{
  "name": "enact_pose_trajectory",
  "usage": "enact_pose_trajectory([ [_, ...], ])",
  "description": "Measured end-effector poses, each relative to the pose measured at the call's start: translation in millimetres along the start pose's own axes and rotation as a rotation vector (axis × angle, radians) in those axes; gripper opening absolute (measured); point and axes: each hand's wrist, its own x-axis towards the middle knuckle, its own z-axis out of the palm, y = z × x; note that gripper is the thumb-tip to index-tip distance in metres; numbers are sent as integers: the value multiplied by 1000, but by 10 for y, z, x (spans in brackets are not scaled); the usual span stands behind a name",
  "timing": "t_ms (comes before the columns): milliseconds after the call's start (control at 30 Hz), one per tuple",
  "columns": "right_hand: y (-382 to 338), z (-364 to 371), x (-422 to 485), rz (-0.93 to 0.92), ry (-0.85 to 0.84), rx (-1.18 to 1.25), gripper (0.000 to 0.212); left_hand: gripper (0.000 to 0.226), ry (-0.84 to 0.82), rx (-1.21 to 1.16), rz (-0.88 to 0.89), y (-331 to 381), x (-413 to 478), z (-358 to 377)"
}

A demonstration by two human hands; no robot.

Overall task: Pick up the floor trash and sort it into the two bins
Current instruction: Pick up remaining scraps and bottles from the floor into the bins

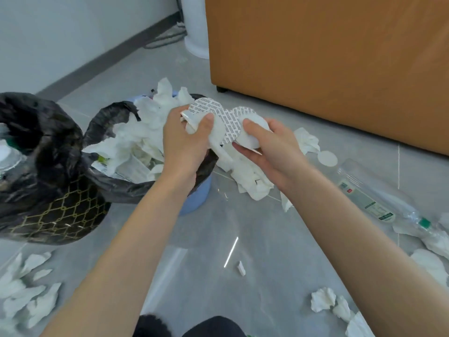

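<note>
While hovering over the blue bin point(194, 199), gripped in left hand point(183, 147): tissue wad point(216, 142) plus printed disc point(206, 107); pinched in right hand point(274, 149): more discs point(240, 115). Separate discs from tissue before letting go; release low and centred, clear of the heaped rim. Seen in blue bin: tissues, near overflowing. Seen in black bin point(60, 215): clear plastic, rest hidden.

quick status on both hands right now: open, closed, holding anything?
Left hand: closed, grips crumpled paper and a printed disc.
Right hand: closed, thumb and fingers pinch white discs.
</note>
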Motion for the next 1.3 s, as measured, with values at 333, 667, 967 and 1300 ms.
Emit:
enact_pose_trajectory([
  [333, 296, 932, 272, -423, -199, -913, 37, 40, 263, 420, 263, -110, 254, -795],
  [667, 472, 859, 400, -635, -194, -1626, 19, 48, -145, 1031, 209, -530, 341, -937],
  [967, 353, 730, 333, -765, -95, -1472, 13, 43, -2, 1246, 337, -373, 260, -856],
  [1300, 126, -2, 20, -613, 40, -1030, 7, 47, -20, 1082, 546, -107, 45, -442],
])
